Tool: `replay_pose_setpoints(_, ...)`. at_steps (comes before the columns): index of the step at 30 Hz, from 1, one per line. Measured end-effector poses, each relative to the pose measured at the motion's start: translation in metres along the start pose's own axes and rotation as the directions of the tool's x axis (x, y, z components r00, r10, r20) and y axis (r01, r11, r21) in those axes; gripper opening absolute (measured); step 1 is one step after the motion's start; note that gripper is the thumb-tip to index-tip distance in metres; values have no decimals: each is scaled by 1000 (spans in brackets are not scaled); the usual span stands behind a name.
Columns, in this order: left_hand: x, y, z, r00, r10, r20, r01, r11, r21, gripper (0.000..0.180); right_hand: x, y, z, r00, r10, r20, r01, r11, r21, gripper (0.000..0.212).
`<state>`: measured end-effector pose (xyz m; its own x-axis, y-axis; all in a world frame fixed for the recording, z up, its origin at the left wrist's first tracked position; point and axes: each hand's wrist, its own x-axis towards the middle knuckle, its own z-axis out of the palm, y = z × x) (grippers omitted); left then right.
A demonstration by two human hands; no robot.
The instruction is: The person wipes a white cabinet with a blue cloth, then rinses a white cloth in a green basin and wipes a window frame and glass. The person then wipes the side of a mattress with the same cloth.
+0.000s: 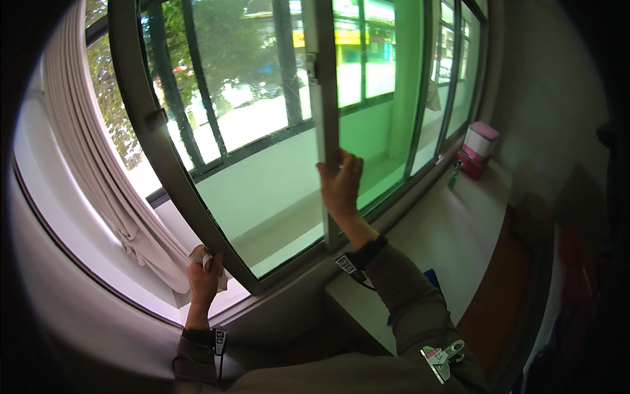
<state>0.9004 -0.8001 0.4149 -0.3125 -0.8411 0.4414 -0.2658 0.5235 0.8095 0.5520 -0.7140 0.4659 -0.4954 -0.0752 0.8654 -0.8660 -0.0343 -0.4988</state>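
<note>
Sliding window sash (256,157) stood upright in the opening, with the curtain (125,190) just beyond its left side and the table (453,223) off to its right. Left hand (203,282) was closed on what looked like a cloth (200,255) by the sash's left upright, near the bottom corner, while the right hand (341,190) gripped its other upright, so I'd guess frame wiping was underway. Next move, imo, called for bracing the sash right-handed and running the cloth along that left edge.

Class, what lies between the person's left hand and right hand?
In the head view, a window's glass pane and its frame's left bar lie between the left hand and the right hand.
</note>
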Motion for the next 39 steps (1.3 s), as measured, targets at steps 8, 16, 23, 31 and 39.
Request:
replay_pose_setpoints(8, 1, -9, 1, 999, 30, 12, -29, 994, -108, 19, -35, -72, 4, 998, -43, 56, 35, 991, 130, 63)
replay_pose_setpoints(16, 4, -38, 4, 999, 31, 9, -31, 998, -48, 25, -61, -116, 13, 996, -44, 78, 31, 986, 167, 64)
replay_pose_setpoints(23, 10, -56, 8, 998, -62, 22, 64, 994, -94, 29, -77, -144, 17, 994, -49, 97, 29, 979, 200, 64)
replay_pose_setpoints(31, 11, -63, 11, 995, -89, 32, 93, 989, -119, 32, -96, -176, 27, 989, -60, 138, 31, 979, 201, 63)
replay_pose_setpoints(39, 12, -65, 13, 984, -125, 124, 159, 933, -323, 33, -107, -201, 33, 990, -71, 122, 39, 969, 245, 60)
